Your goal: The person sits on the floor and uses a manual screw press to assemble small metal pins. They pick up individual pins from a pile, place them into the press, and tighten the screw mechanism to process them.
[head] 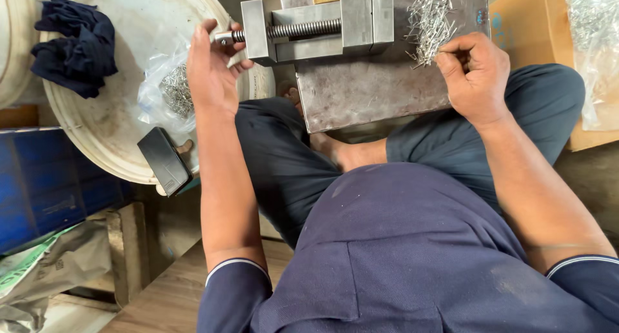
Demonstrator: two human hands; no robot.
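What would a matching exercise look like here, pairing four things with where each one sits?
Things:
1. left hand
2. right hand
3. dark blue cloth
4. hammer head

Places:
A. at the pile of small metal pins on the steel plate
B. on the vise screw's end
C. on the white tub's near rim
D. at the tub's far edge

Pairs: 1-B, 2-A, 3-D, 4-C

vise (335, 23): top cut off by your frame edge | right hand (474, 75): fingertips curled under, contents hidden from you | pins (429, 20): too fine to count
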